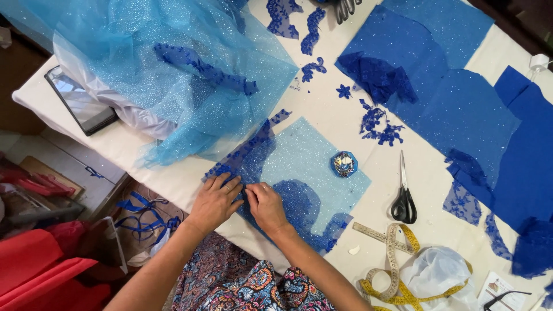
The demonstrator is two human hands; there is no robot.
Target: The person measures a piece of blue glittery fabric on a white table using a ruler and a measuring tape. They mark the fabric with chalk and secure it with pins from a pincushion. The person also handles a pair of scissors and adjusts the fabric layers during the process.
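Over at nine o'clock we have a dark tablet [80,101] lying flat on the white table [322,106], and right beside it a big heap of glittery light-blue tulle [173,75] with a strip of dark blue lace [201,69] draped across it. Down at seven o'clock, red cloth [40,270] sits off the table's edge.

Now to the centre, six o'clock: our left hand [216,201] lies flat, fingers spread, pressing on the near corner of a light-blue panel [305,161]. Our right hand [266,206] is touching it, thumb and fingertips pinched narrow on the dark lace trim [247,152] that runs along the panel's left edge. We cannot tell whether a pin sits in that pinch. The panel itself lies flat just beyond our hands, with darker lace over its near corner.

On the panel, toward one o'clock from the right hand, rests a small blue pin box [344,164]. Farther right, at three o'clock, black-handled scissors [404,198] lie closed, blades pointing away from us. Beyond them, loose lace motifs [380,126] and wide royal-blue fabric pieces [461,109] spread to the far edge. At five o'clock a yellow tape measure [397,270] curls around a white bag [438,273].
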